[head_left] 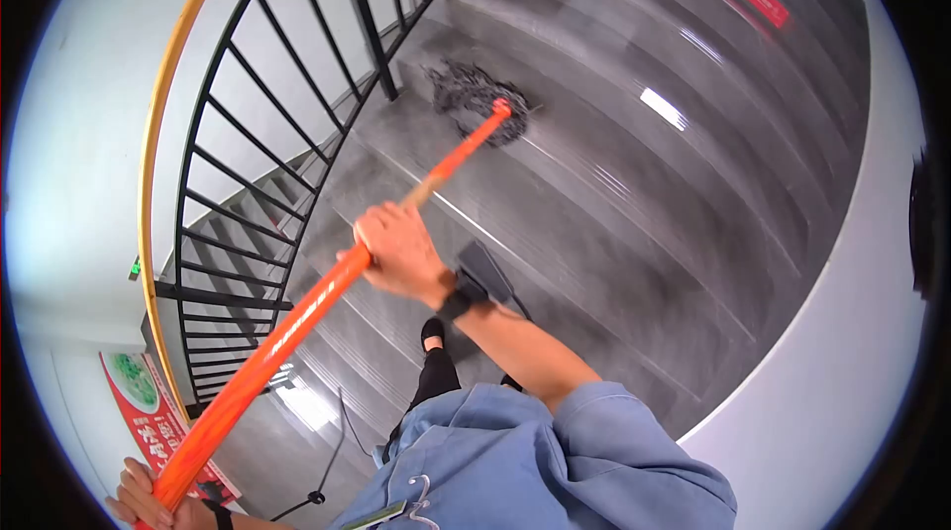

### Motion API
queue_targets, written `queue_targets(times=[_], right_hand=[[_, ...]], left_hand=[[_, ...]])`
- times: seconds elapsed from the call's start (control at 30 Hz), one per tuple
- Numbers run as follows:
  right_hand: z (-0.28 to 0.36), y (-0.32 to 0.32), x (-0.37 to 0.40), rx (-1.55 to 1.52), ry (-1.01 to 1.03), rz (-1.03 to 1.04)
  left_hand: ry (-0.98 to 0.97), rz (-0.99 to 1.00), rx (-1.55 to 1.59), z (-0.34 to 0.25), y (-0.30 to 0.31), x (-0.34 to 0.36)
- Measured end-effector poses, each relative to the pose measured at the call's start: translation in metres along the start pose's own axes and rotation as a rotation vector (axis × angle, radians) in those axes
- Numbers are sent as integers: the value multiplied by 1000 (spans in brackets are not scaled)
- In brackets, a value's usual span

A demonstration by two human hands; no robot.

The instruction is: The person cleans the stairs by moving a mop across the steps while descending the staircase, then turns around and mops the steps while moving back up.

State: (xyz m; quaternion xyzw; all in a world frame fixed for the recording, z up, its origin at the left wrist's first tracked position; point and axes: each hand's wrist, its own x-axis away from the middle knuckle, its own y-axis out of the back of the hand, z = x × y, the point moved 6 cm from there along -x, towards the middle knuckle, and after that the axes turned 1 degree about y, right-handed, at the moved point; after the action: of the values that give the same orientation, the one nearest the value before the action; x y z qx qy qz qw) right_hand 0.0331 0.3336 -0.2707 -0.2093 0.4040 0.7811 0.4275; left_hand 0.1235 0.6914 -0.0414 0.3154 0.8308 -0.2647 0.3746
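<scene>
A mop with a bright orange handle (282,342) slants from the lower left up to the stairs. Its grey, stringy mop head (466,94) lies on a grey step near the railing's foot. My right hand (399,251), a dark band at its wrist, is wrapped round the middle of the handle. Close to the handle's near end, at the lower left, my left hand (144,498) has its fingers curled round it. Just beyond my right wrist is a dark, flat-sided object (487,270), partly hidden by the arm.
Grey tiled stairs (594,263) curve upward to the right. Black railings (223,114) with a wooden handrail (157,134) run along the left. A white wall (792,411) bounds the right side. My foot in a dark shoe (432,332) stands below the mop.
</scene>
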Motion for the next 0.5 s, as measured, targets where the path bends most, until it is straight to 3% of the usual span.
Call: queue_targets(times=[0.17, 0.2, 0.27, 0.37, 0.43, 0.47, 0.5], right_hand=[[35, 95, 101, 143, -90, -18], [35, 116, 120, 186, -125, -24], [19, 155, 165, 307, -198, -40], [-26, 224, 247, 595, -381, -85], [-58, 273, 311, 712, -475, -135], [-70, 297, 343, 762, -523, -135], [-80, 320, 376, 806, -569, -133]], left_hand=[[227, 75, 370, 0, -9, 8], [335, 387, 343, 15, 8, 14], [238, -202, -60, 56, 54, 45], [631, 175, 339, 139, -121, 88], [973, 150, 553, 184, -186, 143], [996, 242, 415, 198, -209, 172], [1073, 360, 602, 204, -237, 200]])
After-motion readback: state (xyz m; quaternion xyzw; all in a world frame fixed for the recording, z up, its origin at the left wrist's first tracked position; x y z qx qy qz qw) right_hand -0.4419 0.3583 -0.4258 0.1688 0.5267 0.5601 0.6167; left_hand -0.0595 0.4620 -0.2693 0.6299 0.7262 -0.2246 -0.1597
